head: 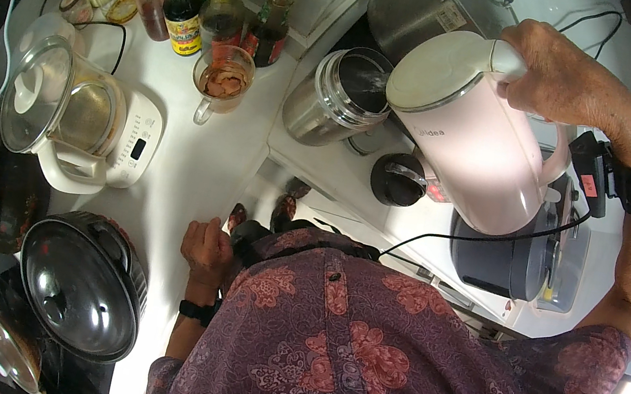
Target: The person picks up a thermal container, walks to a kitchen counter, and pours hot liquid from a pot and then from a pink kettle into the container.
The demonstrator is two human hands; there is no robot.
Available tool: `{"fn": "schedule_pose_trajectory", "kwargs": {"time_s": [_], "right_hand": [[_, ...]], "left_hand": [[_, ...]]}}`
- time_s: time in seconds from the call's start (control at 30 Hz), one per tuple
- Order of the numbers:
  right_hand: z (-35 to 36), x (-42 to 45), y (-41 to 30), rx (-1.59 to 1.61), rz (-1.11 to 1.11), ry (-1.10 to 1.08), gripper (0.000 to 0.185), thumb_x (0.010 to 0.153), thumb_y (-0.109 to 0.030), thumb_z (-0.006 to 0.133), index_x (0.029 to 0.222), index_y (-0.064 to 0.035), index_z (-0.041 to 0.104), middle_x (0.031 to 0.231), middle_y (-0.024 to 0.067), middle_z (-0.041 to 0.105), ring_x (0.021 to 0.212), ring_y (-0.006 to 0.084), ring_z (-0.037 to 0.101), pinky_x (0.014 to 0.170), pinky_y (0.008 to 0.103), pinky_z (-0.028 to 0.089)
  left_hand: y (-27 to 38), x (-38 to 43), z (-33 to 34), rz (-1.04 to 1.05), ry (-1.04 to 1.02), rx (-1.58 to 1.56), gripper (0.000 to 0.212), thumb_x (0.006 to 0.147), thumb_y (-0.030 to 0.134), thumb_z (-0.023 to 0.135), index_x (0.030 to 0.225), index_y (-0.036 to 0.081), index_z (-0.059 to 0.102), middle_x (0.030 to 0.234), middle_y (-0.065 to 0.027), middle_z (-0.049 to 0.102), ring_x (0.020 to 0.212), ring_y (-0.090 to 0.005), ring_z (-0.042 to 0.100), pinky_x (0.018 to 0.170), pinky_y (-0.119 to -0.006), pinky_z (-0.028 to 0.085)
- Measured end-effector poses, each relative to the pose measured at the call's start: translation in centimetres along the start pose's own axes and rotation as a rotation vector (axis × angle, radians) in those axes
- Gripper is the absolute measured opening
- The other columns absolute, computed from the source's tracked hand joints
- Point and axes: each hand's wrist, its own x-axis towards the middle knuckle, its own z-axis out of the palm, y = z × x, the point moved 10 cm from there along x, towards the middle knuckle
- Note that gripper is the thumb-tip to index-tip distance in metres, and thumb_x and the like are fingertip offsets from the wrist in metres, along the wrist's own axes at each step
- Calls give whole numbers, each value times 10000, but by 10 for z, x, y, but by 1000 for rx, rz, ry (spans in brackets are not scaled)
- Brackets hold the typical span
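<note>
My right hand (575, 80) grips the top of the handle of a pinkish-white Midea electric kettle (470, 159). The kettle is tilted, with its lid end toward the open mouth of a stainless-steel vacuum flask (325, 99). A pale streak, apparently water, shows inside the flask's mouth beside the kettle's spout. A black stopper with a carry loop (397, 179) lies on the counter just below the flask. My left hand (208, 251) is by the edge of the left counter, close to my body, its fingers curled around nothing visible.
A glass mug with brown contents (224, 80) stands before several red-capped sauce bottles (182, 21). Leftward are a glass health pot (86, 117) and a black lidded pot (82, 284). A large metal pot (406, 13) is behind the flask. A black cable (488, 240) hangs from my right wrist device.
</note>
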Motion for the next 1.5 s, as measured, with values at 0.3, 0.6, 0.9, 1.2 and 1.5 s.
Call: {"fn": "schedule_pose_trajectory", "kwargs": {"time_s": [0.3, 0.6, 0.9, 1.2, 1.5], "right_hand": [[0, 1, 0, -22, -31, -4, 318, 641, -45, 693, 913, 115, 652, 719, 228, 647, 602, 263, 653, 625, 376, 555], [-4, -1, -6, -77, 102, -52, 339, 663, -55, 670, 945, 132, 636, 707, 228, 633, 589, 261, 638, 618, 364, 550], [-4, 0, 8, -275, -27, 65, 432, 683, -141, 690, 1040, 90, 615, 916, 228, 614, 834, 293, 643, 745, 366, 550], [-9, -2, 0, -353, 68, 51, 468, 717, -157, 665, 1112, 73, 566, 988, 202, 579, 932, 275, 615, 800, 376, 541], [-11, -4, -5, -430, 70, 161, 414, 749, -167, 676, 1079, 61, 574, 960, 204, 575, 934, 266, 606, 803, 390, 539]], "left_hand": [[1, 0, 0, 0, -4, 1, 202, 646, -114, 570, 832, -38, 592, 627, -117, 512, 542, -263, 469, 476, -369, 384], [-1, -3, 2, 10, -3, -12, 218, 647, -118, 573, 853, -50, 591, 630, -115, 511, 539, -258, 478, 477, -363, 390], [0, -1, 0, 2, -8, -15, 216, 652, -114, 582, 860, -55, 595, 641, -121, 515, 551, -262, 489, 477, -367, 397], [-3, -5, 3, -1, 6, -19, 200, 658, -115, 575, 845, -43, 592, 641, -118, 514, 558, -264, 491, 488, -369, 402], [-3, -3, 2, -13, 1, -17, 180, 664, -103, 568, 830, -38, 591, 623, -116, 496, 559, -278, 480, 483, -382, 389]]}}
